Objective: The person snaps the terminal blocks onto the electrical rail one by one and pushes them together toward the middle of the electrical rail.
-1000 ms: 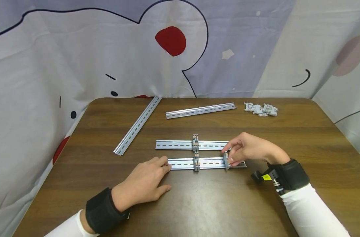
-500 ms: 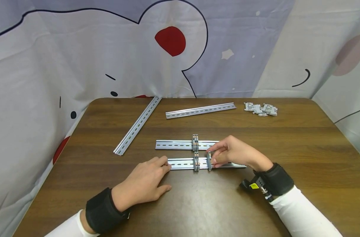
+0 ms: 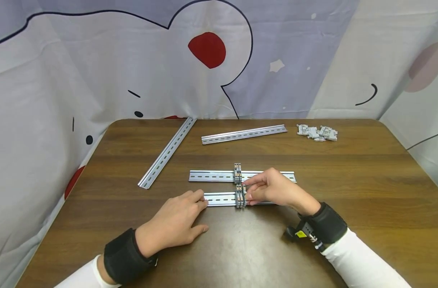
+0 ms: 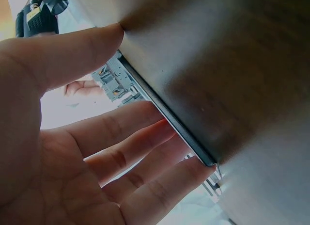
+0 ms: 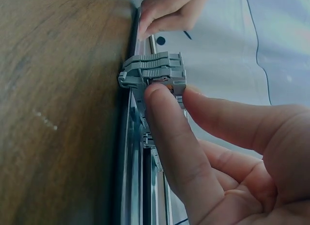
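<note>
Along the near slotted DIN rail (image 3: 220,199), two grey terminal blocks (image 3: 238,197) stand upright near the middle. My right hand (image 3: 281,192) holds a third terminal block (image 3: 245,196) between thumb and forefinger, on the same rail and right up against those two. In the right wrist view, the fingertips lie on the side and end of this grey block (image 5: 167,84). My left hand (image 3: 177,218) rests its fairly straight fingers on the rail's left end, which they hide. Its thumb (image 4: 92,48) is spread away from the fingers, tip at the tabletop.
Just behind lies a parallel rail (image 3: 211,176) carrying terminal blocks (image 3: 237,173) at its middle. Two bare rails lie farther back, a slanted rail (image 3: 167,154) on the left and another rail (image 3: 244,134) near the back edge. Several loose terminal blocks (image 3: 327,133) are heaped at back right.
My right hand has slid the terminal block leftward along the near rail, from near its right end up to the two middle blocks. My left hand has stayed in place.
</note>
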A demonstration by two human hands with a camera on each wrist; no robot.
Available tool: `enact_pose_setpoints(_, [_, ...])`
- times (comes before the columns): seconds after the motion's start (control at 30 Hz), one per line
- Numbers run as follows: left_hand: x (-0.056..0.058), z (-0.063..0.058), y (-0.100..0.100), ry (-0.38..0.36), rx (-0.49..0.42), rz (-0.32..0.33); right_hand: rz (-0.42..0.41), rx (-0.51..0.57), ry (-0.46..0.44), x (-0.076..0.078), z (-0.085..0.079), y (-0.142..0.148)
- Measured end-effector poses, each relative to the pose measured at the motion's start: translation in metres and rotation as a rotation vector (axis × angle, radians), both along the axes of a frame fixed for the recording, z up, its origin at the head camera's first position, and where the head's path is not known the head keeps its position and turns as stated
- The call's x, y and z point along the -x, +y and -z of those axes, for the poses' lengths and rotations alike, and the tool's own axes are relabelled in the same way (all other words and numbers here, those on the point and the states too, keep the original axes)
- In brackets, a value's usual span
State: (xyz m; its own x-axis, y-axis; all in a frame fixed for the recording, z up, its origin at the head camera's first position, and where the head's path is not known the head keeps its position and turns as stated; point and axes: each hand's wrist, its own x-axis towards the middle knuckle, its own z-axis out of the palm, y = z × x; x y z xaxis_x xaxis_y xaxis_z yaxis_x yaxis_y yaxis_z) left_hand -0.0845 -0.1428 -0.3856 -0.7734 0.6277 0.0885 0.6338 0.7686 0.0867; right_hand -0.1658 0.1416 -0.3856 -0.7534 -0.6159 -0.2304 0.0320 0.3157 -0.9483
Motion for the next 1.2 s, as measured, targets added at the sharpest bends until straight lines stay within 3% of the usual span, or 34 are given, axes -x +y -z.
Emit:
enact_pose_setpoints(0.27, [0.0,0.0,-0.001,0.001,0.001,-0.008,-0.01,0.003,0.024,0.0,0.002,-0.005])
enact_pose_setpoints(0.4, [0.0,0.0,-0.003,0.01,-0.006,-0.015,-0.06,-0.047,0.113,-0.001,-0.002,-0.007])
enact_pose_setpoints(0.47, [0.0,0.001,-0.003,0.016,-0.014,-0.013,-0.09,-0.083,0.197,-0.002,-0.004,-0.005])
enact_pose_setpoints(0.6, [0.002,0.002,-0.005,0.01,-0.045,-0.002,-0.098,-0.229,0.495,-0.002,-0.007,0.008])
enact_pose_setpoints(0.7, [0.005,-0.001,-0.009,-0.029,-0.121,-0.019,-0.073,-0.366,0.692,-0.004,-0.007,0.023])
enact_pose_setpoints(0.77, [0.009,-0.003,-0.011,-0.044,-0.176,-0.043,-0.069,-0.431,0.758,-0.007,-0.005,0.036])
enact_pose_setpoints(0.87, [0.015,-0.007,-0.016,-0.051,-0.212,-0.103,-0.069,-0.497,0.8,-0.012,-0.002,0.052])
enact_pose_setpoints(1.0, [0.02,-0.007,-0.021,-0.074,-0.17,-0.168,-0.082,-0.513,0.85,-0.015,0.001,0.068])
enact_pose_setpoints(1.1, [0.021,-0.005,-0.021,-0.105,-0.161,-0.18,-0.127,-0.493,0.852,-0.013,-0.001,0.078])
enact_pose_setpoints(1.2, [0.022,-0.001,-0.017,-0.113,-0.188,-0.152,-0.182,-0.492,0.809,-0.01,-0.004,0.091])
